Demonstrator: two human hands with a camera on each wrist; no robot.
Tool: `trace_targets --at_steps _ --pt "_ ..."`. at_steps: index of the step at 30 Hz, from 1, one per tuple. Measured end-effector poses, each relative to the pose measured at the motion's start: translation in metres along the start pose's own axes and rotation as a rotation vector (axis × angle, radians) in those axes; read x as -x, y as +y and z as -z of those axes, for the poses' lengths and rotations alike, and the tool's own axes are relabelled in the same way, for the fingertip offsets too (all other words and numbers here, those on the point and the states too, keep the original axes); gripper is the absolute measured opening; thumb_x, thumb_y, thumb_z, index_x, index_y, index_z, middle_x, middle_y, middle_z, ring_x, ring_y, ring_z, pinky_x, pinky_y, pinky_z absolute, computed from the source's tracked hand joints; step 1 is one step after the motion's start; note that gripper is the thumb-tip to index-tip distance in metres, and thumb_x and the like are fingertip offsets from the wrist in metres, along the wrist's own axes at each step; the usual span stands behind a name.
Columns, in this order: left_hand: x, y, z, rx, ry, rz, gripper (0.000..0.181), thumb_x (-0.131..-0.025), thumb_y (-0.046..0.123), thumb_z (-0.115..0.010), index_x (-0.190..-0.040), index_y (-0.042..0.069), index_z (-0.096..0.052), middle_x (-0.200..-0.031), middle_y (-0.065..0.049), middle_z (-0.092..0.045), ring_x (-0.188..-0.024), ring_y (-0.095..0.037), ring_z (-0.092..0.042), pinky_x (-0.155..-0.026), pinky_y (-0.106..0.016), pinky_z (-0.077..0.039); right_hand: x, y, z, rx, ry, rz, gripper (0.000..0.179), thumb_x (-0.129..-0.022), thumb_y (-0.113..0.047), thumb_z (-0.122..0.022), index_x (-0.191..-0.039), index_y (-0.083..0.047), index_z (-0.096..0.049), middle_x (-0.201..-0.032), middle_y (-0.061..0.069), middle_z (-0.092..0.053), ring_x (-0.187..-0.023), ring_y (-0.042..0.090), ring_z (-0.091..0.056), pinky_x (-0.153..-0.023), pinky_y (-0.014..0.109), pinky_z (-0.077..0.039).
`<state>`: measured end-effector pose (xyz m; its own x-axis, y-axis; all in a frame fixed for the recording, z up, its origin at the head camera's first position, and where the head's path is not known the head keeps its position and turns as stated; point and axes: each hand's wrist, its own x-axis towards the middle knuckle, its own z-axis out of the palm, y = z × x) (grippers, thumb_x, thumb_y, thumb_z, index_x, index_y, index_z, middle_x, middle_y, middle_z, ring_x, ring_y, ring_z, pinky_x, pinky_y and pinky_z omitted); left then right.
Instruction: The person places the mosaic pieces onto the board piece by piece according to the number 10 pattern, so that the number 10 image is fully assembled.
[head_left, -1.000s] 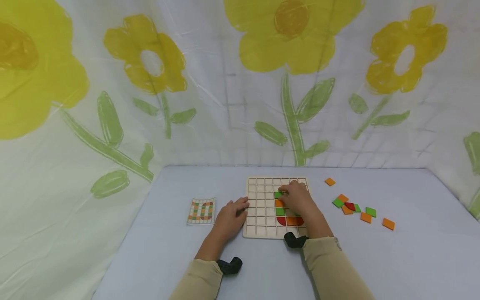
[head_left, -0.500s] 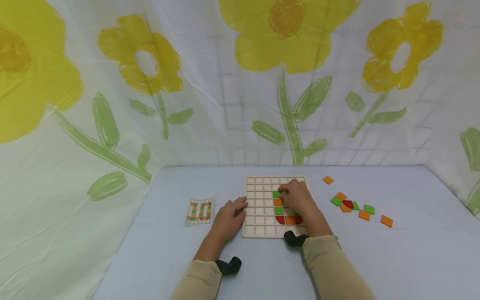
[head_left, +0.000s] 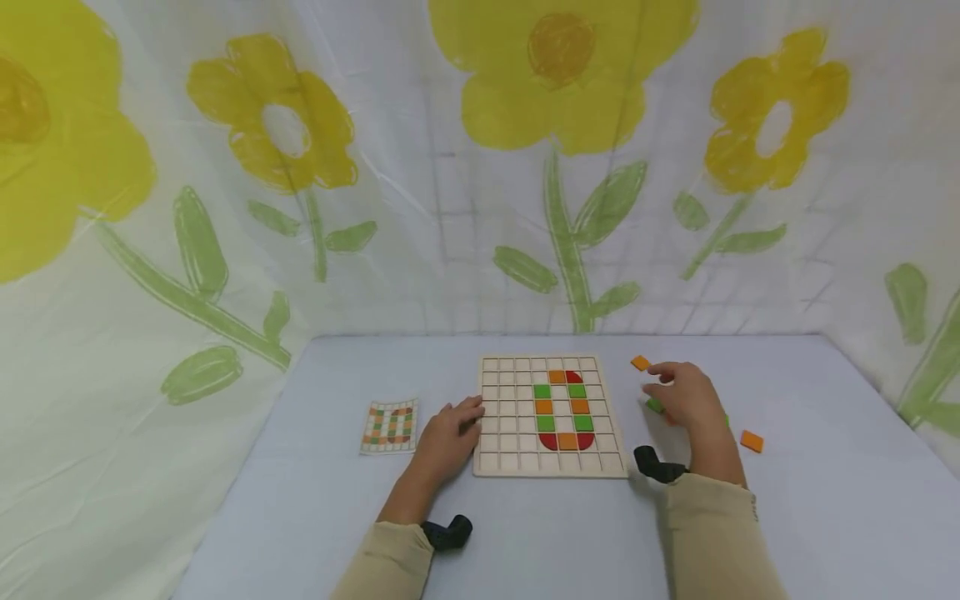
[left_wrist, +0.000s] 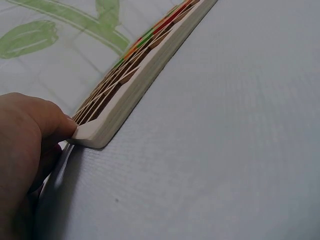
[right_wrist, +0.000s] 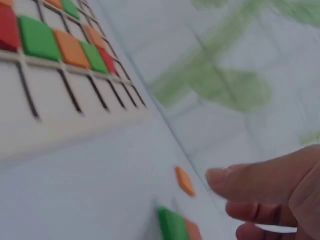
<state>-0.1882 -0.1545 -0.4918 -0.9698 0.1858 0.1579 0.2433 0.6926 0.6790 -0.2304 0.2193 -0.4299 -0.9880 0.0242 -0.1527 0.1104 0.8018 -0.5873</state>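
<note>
The square wooden grid board point(head_left: 510, 462) lies on the table, and a ring of green, orange and red pieces point(head_left: 567, 442) fills some of its cells. My left hand point(head_left: 444, 442) rests at the board's left edge, its fingertips touching the rim; in the left wrist view the thumb point(left_wrist: 55, 120) lies at the corner. My right hand point(head_left: 686, 396) hovers over the loose pieces right of the board, thumb and fingers apart, holding nothing. An orange square tile point(head_left: 640, 362) lies just beyond its fingertips. A green tile point(right_wrist: 172, 225) shows below them; other loose pieces are partly hidden.
A small pattern card point(head_left: 390, 427) with a coloured grid lies left of the board. Another orange tile point(head_left: 752, 442) sits to the right of my right forearm. A white cloth point(head_left: 420, 250) painted with yellow flowers hangs behind the table point(head_left: 540, 533).
My right hand has left the board and moved right to the loose pieces, uncovering the ring's top and right side. My left hand stays at the board's edge. The head view has shifted slightly.
</note>
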Motion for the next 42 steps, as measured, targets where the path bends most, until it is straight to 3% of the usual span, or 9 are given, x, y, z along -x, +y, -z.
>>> trace_targets --at_steps 6,12,20,35,42 --pt "0.001 -0.003 -0.001 0.008 -0.005 0.007 0.033 -0.097 0.018 -0.060 -0.128 0.011 -0.066 -0.145 0.002 -0.054 -0.137 -0.019 -0.047 -0.122 -0.044 -0.028 0.012 0.034 0.023 -0.059 -0.079 -0.117 0.048 -0.091 -0.019 -0.066 -0.133 0.002 -0.056 -0.135 0.033 -0.047 -0.113 0.044 -0.050 -0.091 0.054 -0.048" --pt "0.000 -0.003 -0.003 0.005 -0.001 0.012 0.033 -0.098 0.019 -0.060 -0.129 0.012 -0.066 -0.145 0.003 -0.054 -0.138 -0.020 -0.046 -0.122 -0.045 -0.028 0.010 0.041 0.028 -0.080 -0.104 -0.163 0.042 -0.089 -0.015 -0.070 -0.126 0.002 -0.062 -0.123 0.029 -0.053 -0.104 0.039 -0.050 -0.085 0.047 -0.049" --pt "-0.001 -0.002 -0.002 0.004 -0.007 0.018 0.033 -0.098 0.019 -0.060 -0.130 0.011 -0.065 -0.146 0.003 -0.053 -0.138 -0.020 -0.046 -0.122 -0.045 -0.027 0.004 0.042 0.021 -0.050 -0.096 -0.156 0.040 -0.091 -0.017 -0.066 -0.126 0.002 -0.062 -0.122 0.027 -0.054 -0.103 0.037 -0.050 -0.087 0.048 -0.049" --pt "-0.001 -0.003 -0.001 0.008 -0.013 0.029 0.033 -0.097 0.018 -0.061 -0.129 0.011 -0.065 -0.146 0.004 -0.053 -0.138 -0.018 -0.046 -0.122 -0.043 -0.027 -0.001 0.040 0.018 -0.079 -0.088 -0.098 0.041 -0.087 -0.022 -0.073 -0.120 0.001 -0.066 -0.120 0.023 -0.063 -0.100 0.031 -0.057 -0.082 0.041 -0.050" --pt "0.000 -0.001 -0.001 0.021 -0.008 0.024 0.033 -0.097 0.018 -0.060 -0.129 0.011 -0.066 -0.145 0.003 -0.053 -0.138 -0.020 -0.046 -0.122 -0.045 -0.027 -0.005 0.036 0.009 -0.080 -0.073 0.016 0.028 -0.087 -0.016 -0.070 -0.112 -0.005 -0.068 -0.094 0.007 -0.061 -0.086 0.022 -0.053 -0.068 0.028 -0.043"
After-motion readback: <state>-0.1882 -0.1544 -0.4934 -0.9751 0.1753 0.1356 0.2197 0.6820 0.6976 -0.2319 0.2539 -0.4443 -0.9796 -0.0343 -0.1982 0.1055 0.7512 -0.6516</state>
